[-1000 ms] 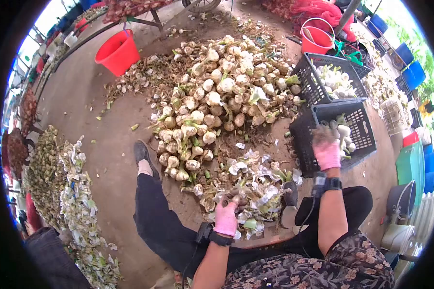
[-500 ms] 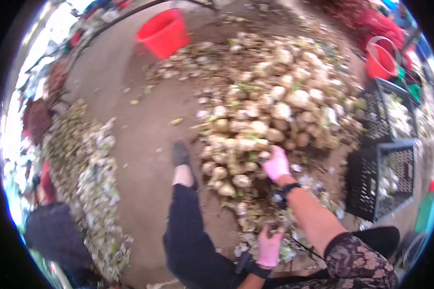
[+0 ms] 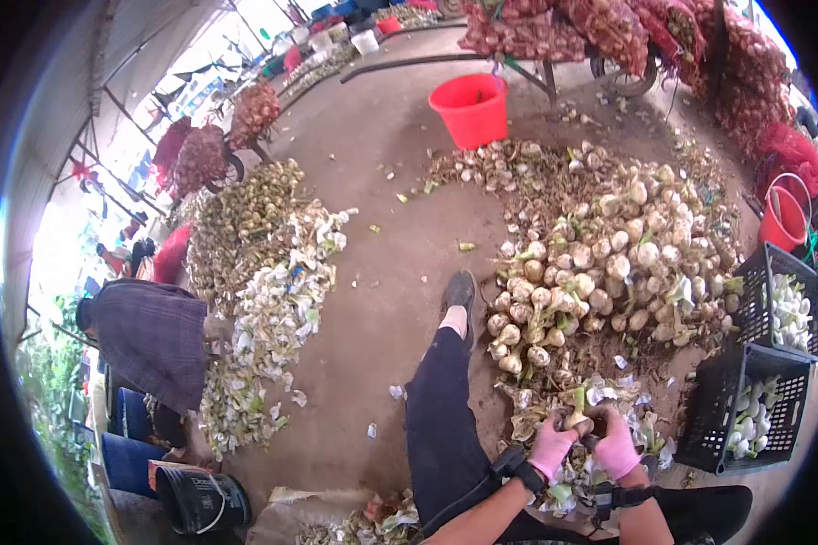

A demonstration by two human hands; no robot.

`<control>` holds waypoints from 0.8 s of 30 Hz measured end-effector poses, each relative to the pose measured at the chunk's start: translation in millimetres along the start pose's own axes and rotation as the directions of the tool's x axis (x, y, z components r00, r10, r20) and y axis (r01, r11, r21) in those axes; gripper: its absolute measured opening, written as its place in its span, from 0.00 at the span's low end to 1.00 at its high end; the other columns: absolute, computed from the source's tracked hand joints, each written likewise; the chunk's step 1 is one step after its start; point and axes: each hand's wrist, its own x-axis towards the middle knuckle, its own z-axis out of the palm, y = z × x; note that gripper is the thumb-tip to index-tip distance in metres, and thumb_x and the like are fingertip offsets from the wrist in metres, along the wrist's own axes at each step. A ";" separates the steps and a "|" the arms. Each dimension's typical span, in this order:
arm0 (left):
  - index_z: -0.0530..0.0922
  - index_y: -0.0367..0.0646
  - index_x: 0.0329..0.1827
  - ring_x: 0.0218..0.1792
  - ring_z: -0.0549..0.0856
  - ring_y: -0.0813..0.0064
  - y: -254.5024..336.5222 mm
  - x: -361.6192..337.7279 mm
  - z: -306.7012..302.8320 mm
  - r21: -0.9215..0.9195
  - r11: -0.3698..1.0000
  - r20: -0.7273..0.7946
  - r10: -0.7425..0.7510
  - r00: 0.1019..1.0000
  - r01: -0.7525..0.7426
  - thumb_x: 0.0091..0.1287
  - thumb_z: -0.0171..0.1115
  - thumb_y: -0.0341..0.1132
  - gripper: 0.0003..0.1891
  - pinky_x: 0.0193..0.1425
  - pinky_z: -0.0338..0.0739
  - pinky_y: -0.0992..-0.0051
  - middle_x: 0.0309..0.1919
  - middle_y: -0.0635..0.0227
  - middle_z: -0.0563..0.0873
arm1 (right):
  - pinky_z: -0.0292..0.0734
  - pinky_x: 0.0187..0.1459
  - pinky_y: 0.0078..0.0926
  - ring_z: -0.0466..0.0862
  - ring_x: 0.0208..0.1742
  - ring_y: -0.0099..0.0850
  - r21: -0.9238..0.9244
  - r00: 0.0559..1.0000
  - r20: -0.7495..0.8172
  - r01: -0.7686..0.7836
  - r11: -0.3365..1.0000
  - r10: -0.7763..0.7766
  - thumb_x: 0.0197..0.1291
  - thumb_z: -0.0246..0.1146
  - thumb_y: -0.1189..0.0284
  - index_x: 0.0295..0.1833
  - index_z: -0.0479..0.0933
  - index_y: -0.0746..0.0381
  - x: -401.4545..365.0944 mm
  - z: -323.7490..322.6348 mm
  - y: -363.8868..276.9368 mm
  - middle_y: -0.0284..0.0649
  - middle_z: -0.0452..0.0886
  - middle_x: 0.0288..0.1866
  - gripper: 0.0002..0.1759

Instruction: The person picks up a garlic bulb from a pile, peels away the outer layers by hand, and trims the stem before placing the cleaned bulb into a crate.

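Observation:
My left hand (image 3: 552,448), in a pink glove, is closed round a garlic bulb (image 3: 578,420) whose pale green stem points up. Right beside it, my right hand (image 3: 616,447), also gloved in pink, has its fingers curled in against the bulb. A small dark thing shows between the two hands, too little of it to name. Loose papery skins (image 3: 563,495) lie beneath my hands. Just beyond them spreads a big heap of unpeeled garlic bulbs (image 3: 618,263) with dried roots and stems.
Two black crates (image 3: 705,422) with white peeled bulbs (image 3: 754,418) stand at the right. A red bucket (image 3: 471,109) is behind the heap; another red bucket (image 3: 783,218) is at far right. Across the floor, a person (image 3: 150,336) bends beside a second heap (image 3: 254,236) and a black bucket (image 3: 200,500).
My right hand has come back from the heap to meet my left hand, and a bulb is now between them. The view has swung left and up, showing more of the far floor.

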 end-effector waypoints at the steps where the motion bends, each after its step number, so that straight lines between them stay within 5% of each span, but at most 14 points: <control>1: 0.59 0.25 0.65 0.45 0.79 0.77 3.4 -2.3 -1.3 -0.024 1.000 0.053 0.020 0.998 -0.018 0.57 0.68 0.27 0.35 0.48 0.74 0.81 0.47 0.60 0.79 | 0.75 0.51 0.26 0.79 0.46 0.30 -0.001 1.000 -0.004 0.019 1.000 -0.019 0.50 0.65 0.82 0.57 0.68 0.68 -1.8 -4.8 -3.4 0.42 0.78 0.47 0.26; 3: 0.59 0.24 0.65 0.46 0.79 0.75 13.6 -11.0 1.1 -0.008 0.997 0.052 0.077 0.996 -0.077 0.55 0.71 0.30 0.39 0.50 0.75 0.79 0.48 0.60 0.80 | 0.76 0.52 0.27 0.80 0.49 0.31 0.404 0.994 0.093 0.008 0.915 -0.050 0.54 0.64 0.78 0.60 0.66 0.69 -5.8 -14.5 -19.4 0.43 0.78 0.51 0.27; 5: 0.63 0.25 0.63 0.47 0.79 0.76 40.4 -34.5 8.7 0.106 0.953 0.058 0.278 0.959 -0.283 0.53 0.74 0.34 0.38 0.50 0.75 0.78 0.49 0.60 0.81 | 0.76 0.53 0.28 0.80 0.51 0.32 0.476 0.999 0.033 -0.010 0.879 -0.007 0.57 0.64 0.73 0.62 0.65 0.69 -19.6 -12.2 -37.8 0.43 0.78 0.52 0.28; 7: 0.70 0.31 0.59 0.48 0.79 0.71 48.9 -49.1 12.8 0.205 0.924 0.078 0.315 0.946 -0.324 0.48 0.77 0.36 0.36 0.53 0.74 0.75 0.50 0.59 0.80 | 0.78 0.49 0.27 0.80 0.50 0.29 0.415 0.998 0.000 0.054 0.908 -0.059 0.56 0.67 0.69 0.61 0.66 0.69 -13.4 -9.0 -29.5 0.41 0.78 0.52 0.29; 9: 0.75 0.36 0.56 0.50 0.79 0.66 52.5 -58.8 16.9 0.552 0.629 0.168 0.560 0.812 -0.548 0.44 0.76 0.35 0.33 0.56 0.73 0.72 0.49 0.58 0.77 | 0.79 0.44 0.25 0.80 0.45 0.26 0.287 0.981 -0.070 0.195 0.938 -0.183 0.56 0.67 0.71 0.57 0.71 0.68 -11.8 -1.4 -25.5 0.38 0.80 0.48 0.24; 12: 0.76 0.37 0.53 0.50 0.79 0.62 56.8 -69.5 15.6 0.542 0.644 0.122 0.575 0.809 -0.540 0.44 0.73 0.32 0.30 0.56 0.73 0.71 0.48 0.57 0.77 | 0.78 0.38 0.20 0.81 0.37 0.23 0.309 0.969 -0.242 0.120 0.944 -0.044 0.58 0.65 0.76 0.47 0.77 0.66 -23.9 21.2 -48.2 0.34 0.82 0.39 0.12; 17: 0.76 0.37 0.51 0.50 0.79 0.58 67.1 -77.9 7.0 0.492 0.668 0.106 0.591 0.800 -0.558 0.43 0.70 0.30 0.28 0.58 0.72 0.70 0.46 0.56 0.79 | 0.77 0.39 0.21 0.80 0.38 0.23 0.242 0.985 -0.159 0.108 0.964 -0.070 0.58 0.65 0.75 0.48 0.76 0.67 -26.3 16.2 -45.3 0.35 0.82 0.41 0.13; 20: 0.74 0.36 0.53 0.48 0.81 0.65 58.8 -74.8 4.0 0.518 0.644 0.081 0.617 0.782 -0.563 0.45 0.70 0.29 0.28 0.56 0.73 0.72 0.44 0.59 0.81 | 0.76 0.39 0.21 0.80 0.38 0.23 0.125 0.987 -0.110 0.131 0.983 -0.117 0.58 0.63 0.76 0.48 0.76 0.68 -24.1 8.3 -35.0 0.36 0.82 0.39 0.12; 22: 0.73 0.35 0.55 0.46 0.81 0.74 26.4 -46.1 -5.4 0.216 0.868 0.076 0.441 0.894 -0.447 0.50 0.71 0.30 0.27 0.53 0.75 0.76 0.44 0.62 0.82 | 0.75 0.40 0.22 0.79 0.38 0.23 0.025 0.972 -0.109 0.214 0.977 -0.210 0.58 0.63 0.77 0.48 0.76 0.69 -24.3 5.2 -28.6 0.36 0.82 0.38 0.12; 24: 0.73 0.35 0.55 0.45 0.81 0.77 53.4 -65.1 -3.0 0.251 0.849 0.098 0.455 0.885 -0.464 0.52 0.71 0.31 0.27 0.52 0.75 0.77 0.45 0.64 0.82 | 0.74 0.41 0.23 0.79 0.37 0.23 -0.083 0.958 -0.156 0.230 0.970 -0.240 0.56 0.62 0.79 0.46 0.76 0.70 -27.4 4.0 -28.4 0.37 0.82 0.37 0.12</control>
